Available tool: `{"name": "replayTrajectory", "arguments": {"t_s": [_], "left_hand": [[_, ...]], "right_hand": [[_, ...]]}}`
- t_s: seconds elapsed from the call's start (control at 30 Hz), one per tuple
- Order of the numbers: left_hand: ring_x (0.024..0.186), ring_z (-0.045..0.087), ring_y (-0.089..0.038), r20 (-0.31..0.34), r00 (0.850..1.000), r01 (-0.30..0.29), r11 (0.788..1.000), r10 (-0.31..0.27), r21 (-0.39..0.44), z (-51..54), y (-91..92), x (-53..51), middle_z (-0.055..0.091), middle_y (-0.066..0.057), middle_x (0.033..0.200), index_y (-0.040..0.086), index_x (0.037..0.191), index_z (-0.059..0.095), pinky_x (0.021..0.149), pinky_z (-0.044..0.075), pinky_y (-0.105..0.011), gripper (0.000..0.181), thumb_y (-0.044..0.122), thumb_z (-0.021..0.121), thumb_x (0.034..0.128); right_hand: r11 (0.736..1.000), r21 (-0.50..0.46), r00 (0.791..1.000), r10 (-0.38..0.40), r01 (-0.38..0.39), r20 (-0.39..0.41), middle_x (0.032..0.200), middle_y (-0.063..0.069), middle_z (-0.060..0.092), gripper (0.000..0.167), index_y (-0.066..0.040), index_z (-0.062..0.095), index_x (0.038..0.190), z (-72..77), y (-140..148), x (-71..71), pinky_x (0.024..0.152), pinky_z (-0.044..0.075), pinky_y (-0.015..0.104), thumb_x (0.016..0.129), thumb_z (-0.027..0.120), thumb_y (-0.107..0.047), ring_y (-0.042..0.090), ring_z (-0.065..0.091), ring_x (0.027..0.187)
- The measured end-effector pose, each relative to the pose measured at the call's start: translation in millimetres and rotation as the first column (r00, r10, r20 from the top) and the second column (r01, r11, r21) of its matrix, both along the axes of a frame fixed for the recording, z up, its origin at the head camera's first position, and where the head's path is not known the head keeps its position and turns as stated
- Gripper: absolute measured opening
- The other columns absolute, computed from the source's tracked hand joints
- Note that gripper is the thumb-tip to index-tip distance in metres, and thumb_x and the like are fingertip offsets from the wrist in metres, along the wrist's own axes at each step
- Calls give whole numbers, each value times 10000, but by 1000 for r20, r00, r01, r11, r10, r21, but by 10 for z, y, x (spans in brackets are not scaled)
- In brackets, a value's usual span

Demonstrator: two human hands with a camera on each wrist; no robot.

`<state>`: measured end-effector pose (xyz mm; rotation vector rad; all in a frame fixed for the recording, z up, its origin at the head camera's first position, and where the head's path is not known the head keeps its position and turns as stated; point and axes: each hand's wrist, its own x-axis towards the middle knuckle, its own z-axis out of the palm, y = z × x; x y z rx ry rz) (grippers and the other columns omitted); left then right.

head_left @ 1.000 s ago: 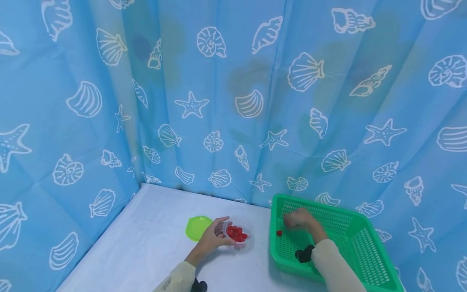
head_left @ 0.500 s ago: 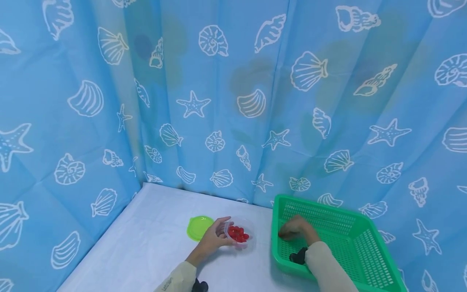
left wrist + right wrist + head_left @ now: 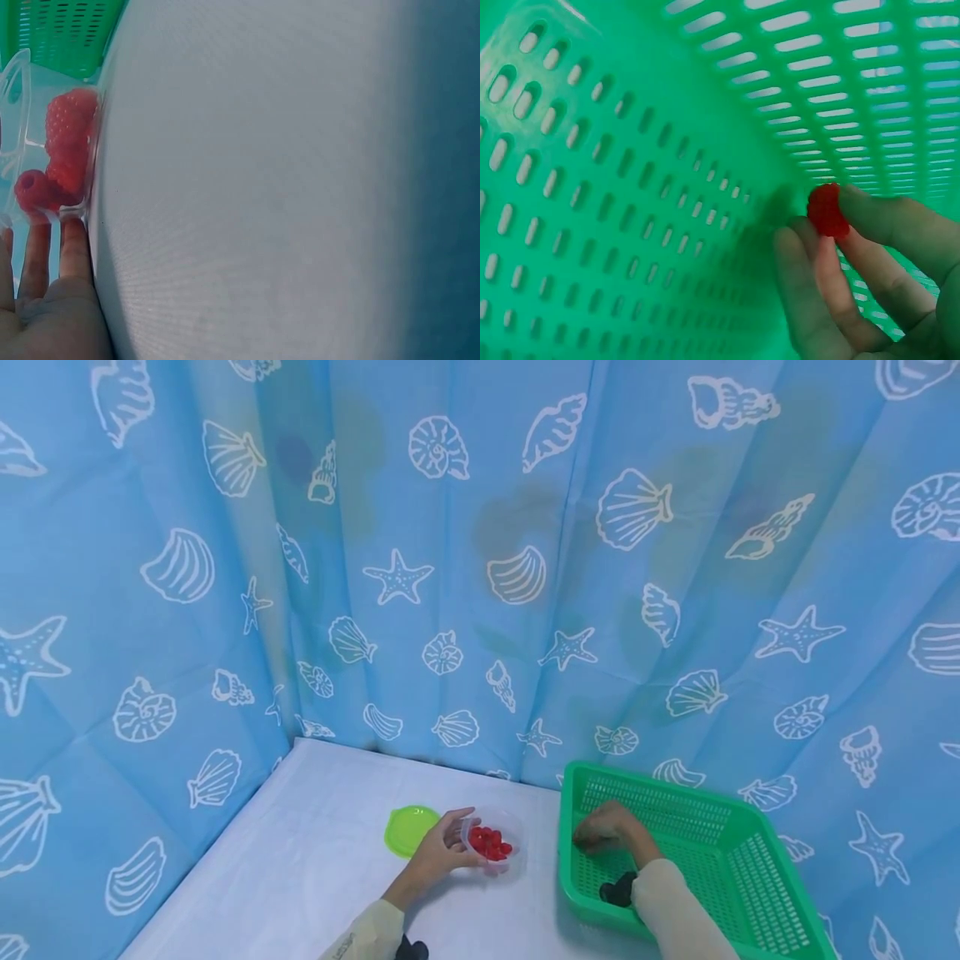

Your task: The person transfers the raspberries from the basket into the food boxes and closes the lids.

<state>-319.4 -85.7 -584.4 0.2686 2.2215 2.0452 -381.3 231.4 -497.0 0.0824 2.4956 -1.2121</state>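
A clear plastic container [image 3: 517, 842] with several raspberries [image 3: 489, 842] in it stands on the table. My left hand [image 3: 441, 853] holds its left side between thumb and fingers. The left wrist view shows the raspberries [image 3: 69, 142] through the container's wall [image 3: 34, 154], with the fingertips of my left hand [image 3: 52, 292] against it. Inside the green basket [image 3: 572, 827], my right hand [image 3: 609, 827] is low at the left end. In the right wrist view my right hand [image 3: 877, 270] pinches a single red raspberry [image 3: 827, 210] between thumb and fingers.
A lime-green lid [image 3: 409, 830] lies on the white table [image 3: 337, 827], left of the container. Slotted walls [image 3: 810, 60] of the basket rise around my right hand. Behind the table hangs a blue shell-print curtain [image 3: 465, 610].
My right hand has moved down onto the raspberry at the basket's left end and now pinches it. My left hand keeps its hold on the container.
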Motion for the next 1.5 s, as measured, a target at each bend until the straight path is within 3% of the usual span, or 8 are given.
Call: {"name": "replayTrajectory", "arguments": {"t_s": [0.17,0.4,0.63,0.8,1.0,1.17,1.33,1.5], "left_hand": [[1311,470,-329,-22,1000,11,1000,-11,10,12,8,19,515,-82,1412,147,1466,404,1014,453,-428,783,196,816,801],[1317,458,-343,-16,1000,6,1000,-6,-4,35,19,31,509,-88,1418,151,1466,404,1012,454,-436,775,211,810,808],[1310,464,-339,-6,1000,-3,1000,3,-7,-13,9,11,526,-58,1400,170,1462,415,1010,458,-442,795,240,828,787],[1308,470,-329,-9,1000,-4,1000,4,-4,-29,7,3,528,-42,1400,183,1459,418,1012,456,-438,800,257,833,780],[1308,470,-324,-20,1000,-2,1000,2,-10,-13,18,7,526,-42,1404,188,1459,418,1012,458,-428,795,254,831,783],[1311,470,-309,-16,1000,-3,1000,3,-1,-23,13,16,529,-21,1402,199,1459,419,1028,443,-422,802,268,836,777],[1305,471,-315,-10,1000,-10,1000,10,-8,-26,22,19,525,-20,1402,197,1464,410,1023,450,-425,823,294,840,769],[1310,470,-311,-21,1000,-14,1000,14,-15,-17,14,22,516,-25,1411,194,1469,401,1024,447,-419,827,296,836,773]], "right_hand": [[999,-33,993,-6,2,-118,889,207,699,211,123,693,982,133,37,-9,711,591,418,849,693,-41,307,692,816],[985,-171,972,-14,-28,-236,992,201,698,266,114,662,1113,467,7,13,779,580,433,923,647,-72,269,695,841],[992,-109,919,16,-64,-394,999,88,717,238,-40,726,1094,717,-254,97,760,580,354,903,705,-181,239,690,889],[992,-99,884,21,-76,-467,998,61,716,203,-74,735,1070,806,-522,189,820,571,415,889,721,-165,217,673,913],[983,-153,846,3,-100,-533,991,50,720,181,-92,743,1042,776,-788,294,822,574,405,869,744,-145,242,668,941],[979,-171,821,-4,-114,-570,982,-3,721,186,-145,749,1034,644,-967,381,800,580,370,849,767,-150,209,665,955],[975,-194,834,-20,-105,-552,1002,-25,719,221,-169,746,1057,489,-1085,482,824,573,368,839,781,-181,195,664,983],[983,-157,849,-3,-94,-528,1023,-61,712,275,-201,741,1088,364,-1207,583,847,563,366,823,796,-252,185,659,1008]]}}
